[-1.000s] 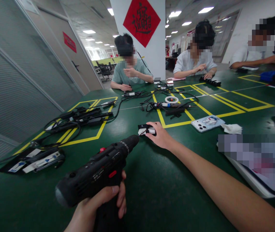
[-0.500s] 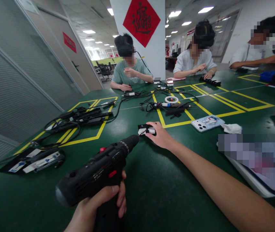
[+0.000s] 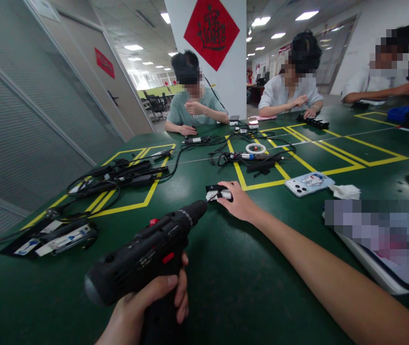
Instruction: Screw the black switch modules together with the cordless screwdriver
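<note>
My left hand [image 3: 146, 306] is wrapped round the grip of a black power drill [image 3: 146, 256], low in the view. The drill's nose points up and right, and its thin bit touches a small black and white part [image 3: 216, 192] lying on the green table [image 3: 233, 282]. My right hand [image 3: 238, 201] reaches across from the right and presses its fingers on that part, holding it against the table.
A phone in a light blue case [image 3: 308, 184] and a crumpled tissue [image 3: 344, 191] lie to the right. Black tools and cables [image 3: 125, 175] sit in yellow-taped boxes at left, and a flat package [image 3: 56, 237] lies nearer. Three people sit on the far side.
</note>
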Tool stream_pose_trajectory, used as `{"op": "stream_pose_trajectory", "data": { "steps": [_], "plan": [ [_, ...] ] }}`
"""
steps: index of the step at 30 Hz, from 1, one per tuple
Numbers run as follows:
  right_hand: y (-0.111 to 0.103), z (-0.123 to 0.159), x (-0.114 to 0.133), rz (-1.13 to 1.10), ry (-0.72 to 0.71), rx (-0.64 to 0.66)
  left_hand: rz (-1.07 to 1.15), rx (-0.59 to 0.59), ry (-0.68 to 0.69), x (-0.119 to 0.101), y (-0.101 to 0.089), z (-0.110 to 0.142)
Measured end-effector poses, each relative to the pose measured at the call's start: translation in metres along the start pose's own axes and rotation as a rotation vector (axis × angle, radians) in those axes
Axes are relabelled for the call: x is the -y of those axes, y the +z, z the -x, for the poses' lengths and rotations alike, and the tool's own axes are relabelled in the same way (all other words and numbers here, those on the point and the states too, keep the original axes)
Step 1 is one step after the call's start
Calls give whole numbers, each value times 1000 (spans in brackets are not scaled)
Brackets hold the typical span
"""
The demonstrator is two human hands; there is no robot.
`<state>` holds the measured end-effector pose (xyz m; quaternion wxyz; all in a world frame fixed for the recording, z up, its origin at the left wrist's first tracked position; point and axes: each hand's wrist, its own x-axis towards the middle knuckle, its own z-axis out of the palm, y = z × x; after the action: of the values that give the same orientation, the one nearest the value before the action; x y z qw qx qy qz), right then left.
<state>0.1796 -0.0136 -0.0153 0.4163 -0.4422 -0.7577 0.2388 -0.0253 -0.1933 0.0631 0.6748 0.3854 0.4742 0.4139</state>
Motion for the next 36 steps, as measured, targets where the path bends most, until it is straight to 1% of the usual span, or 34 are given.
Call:
{"op": "stream_pose_trajectory", "data": {
  "steps": [7,15,21,26,36],
  "plan": [
    [0,-1,0,4,-5,5,-25,25,3,1,-4,0],
    [-1,0,1,7,7,24,-17,4,16,0,0,-2],
    [1,-1,0,18,19,17,-2,-12,2,-1,1,-1],
    [0,-1,-2,21,31,27,-12,-6,-2,-1,1,-1],
    [0,-1,-2,17,-4,28,12,-2,-7,1,-2,-3]
  ]
}}
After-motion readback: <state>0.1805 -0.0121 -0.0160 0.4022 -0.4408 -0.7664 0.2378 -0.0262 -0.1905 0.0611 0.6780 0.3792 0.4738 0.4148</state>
